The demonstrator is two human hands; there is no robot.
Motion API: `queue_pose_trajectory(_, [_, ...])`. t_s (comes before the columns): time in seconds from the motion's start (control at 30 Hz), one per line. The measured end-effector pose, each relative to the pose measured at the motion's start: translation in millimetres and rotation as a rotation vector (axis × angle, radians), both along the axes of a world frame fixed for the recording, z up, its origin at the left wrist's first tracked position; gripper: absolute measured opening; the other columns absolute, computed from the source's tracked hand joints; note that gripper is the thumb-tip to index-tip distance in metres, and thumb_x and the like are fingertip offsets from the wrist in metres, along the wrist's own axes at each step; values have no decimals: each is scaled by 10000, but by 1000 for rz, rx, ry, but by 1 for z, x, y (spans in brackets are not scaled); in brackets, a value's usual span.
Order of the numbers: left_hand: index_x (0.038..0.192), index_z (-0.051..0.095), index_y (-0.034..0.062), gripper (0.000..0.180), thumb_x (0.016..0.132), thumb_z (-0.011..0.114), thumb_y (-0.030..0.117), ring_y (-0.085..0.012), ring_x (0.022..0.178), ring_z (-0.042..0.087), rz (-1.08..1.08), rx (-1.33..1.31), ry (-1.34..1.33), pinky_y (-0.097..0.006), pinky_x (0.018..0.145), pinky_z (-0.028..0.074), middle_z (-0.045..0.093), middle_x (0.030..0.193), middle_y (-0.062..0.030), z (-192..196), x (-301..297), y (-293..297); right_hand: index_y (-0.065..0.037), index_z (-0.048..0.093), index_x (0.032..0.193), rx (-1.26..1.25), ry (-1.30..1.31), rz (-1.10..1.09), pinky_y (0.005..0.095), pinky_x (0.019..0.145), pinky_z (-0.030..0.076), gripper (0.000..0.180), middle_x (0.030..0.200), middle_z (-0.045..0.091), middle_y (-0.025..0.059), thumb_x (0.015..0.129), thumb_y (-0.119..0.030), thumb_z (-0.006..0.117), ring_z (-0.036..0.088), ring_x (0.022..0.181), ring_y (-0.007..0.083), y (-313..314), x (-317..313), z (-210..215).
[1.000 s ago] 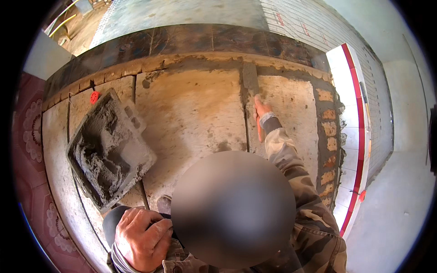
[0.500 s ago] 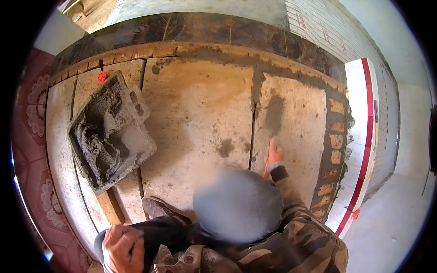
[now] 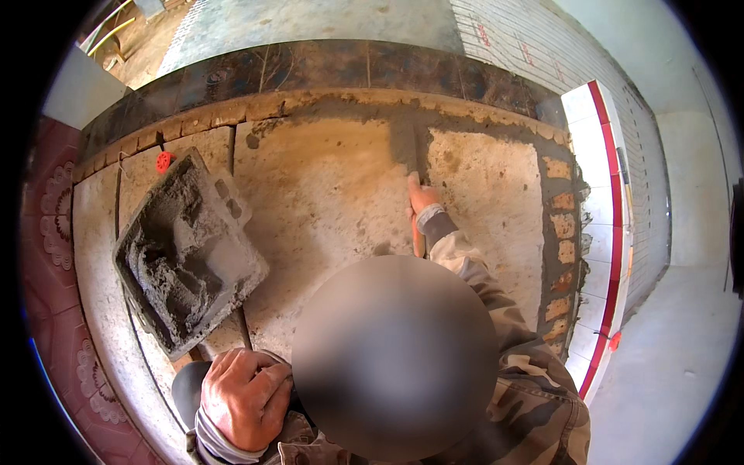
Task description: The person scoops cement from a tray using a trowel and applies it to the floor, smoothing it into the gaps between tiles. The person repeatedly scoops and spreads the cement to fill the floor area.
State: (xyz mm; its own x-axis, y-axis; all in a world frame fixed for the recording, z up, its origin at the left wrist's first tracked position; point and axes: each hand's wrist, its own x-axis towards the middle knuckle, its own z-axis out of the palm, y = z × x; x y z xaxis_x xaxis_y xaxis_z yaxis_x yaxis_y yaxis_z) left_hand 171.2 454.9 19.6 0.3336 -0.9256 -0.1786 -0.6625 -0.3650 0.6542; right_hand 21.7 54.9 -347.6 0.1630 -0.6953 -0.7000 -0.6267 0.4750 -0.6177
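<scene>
My right hand (image 3: 422, 198) grips a trowel by its orange handle (image 3: 418, 239). Its blade (image 3: 403, 147) lies flat on a grey mortar strip running down the joint between two tan slabs (image 3: 325, 194). My left hand (image 3: 244, 399) is closed low in the view, at the end of a handle (image 3: 243, 335) that leads up to a square mortar board (image 3: 186, 256) loaded with wet grey mortar. A blurred round patch hides the space between my arms.
A dark tiled ledge (image 3: 325, 66) runs along the far side. Brick ends set in mortar (image 3: 562, 248) line the right edge, next to a white and red tiled strip (image 3: 612, 194). Red patterned tiles (image 3: 54, 225) lie at the left. A small red cap (image 3: 163, 161) sits by the board.
My right hand slid the trowel down the joint and then back up toward the ledge. The mortar board stays at the left and my left hand keeps its grip.
</scene>
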Motion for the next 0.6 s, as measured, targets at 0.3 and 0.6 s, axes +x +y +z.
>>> queue_pose_trajectory(0.3, [891, 724, 21, 257, 638, 771, 28, -321, 754, 646, -18, -135, 19, -438, 695, 507, 659, 857, -123, 8, 18, 36, -88, 578, 778, -20, -172, -78, 369, 417, 374, 547, 577, 518, 32, 1003, -587, 595, 483, 446, 182, 11, 3, 2])
queue_pose_trajectory(0.6, [801, 614, 73, 301, 601, 653, 294, -238, 718, 574, -114, -261, 27, -368, 662, 478, 500, 777, -54, -21, 27, 87, -78, 698, 1075, -140, -170, 210, 284, 432, 320, 404, 617, 457, -42, 1016, -474, 643, 383, 500, 82, 120, -1, 79])
